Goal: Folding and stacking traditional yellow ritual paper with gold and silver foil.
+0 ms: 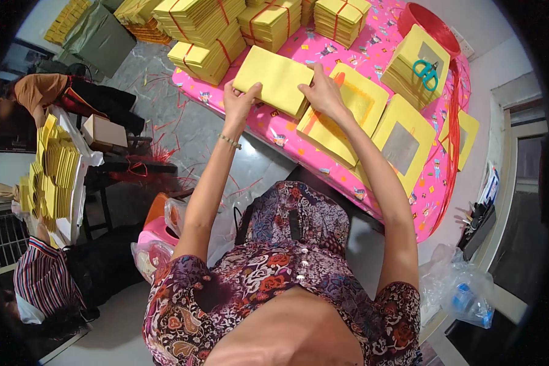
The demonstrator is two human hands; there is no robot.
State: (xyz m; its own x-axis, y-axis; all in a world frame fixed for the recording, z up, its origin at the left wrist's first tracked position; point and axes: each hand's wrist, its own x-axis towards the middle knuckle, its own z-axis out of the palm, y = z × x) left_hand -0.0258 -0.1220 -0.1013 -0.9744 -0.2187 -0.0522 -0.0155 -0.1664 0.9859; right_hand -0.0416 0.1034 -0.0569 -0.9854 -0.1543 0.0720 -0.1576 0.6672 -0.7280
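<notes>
Your left fingers and right fingers pinch opposite ends of the yellow paper stack at twelve o'clock; teal scissors lie at two o'clock.

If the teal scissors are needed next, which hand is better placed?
Likely the right hand: it holds the right end of the yellow paper stack, the side nearer the teal scissors. The left hand, at the stack's left end, would probably have to reach across.
</notes>
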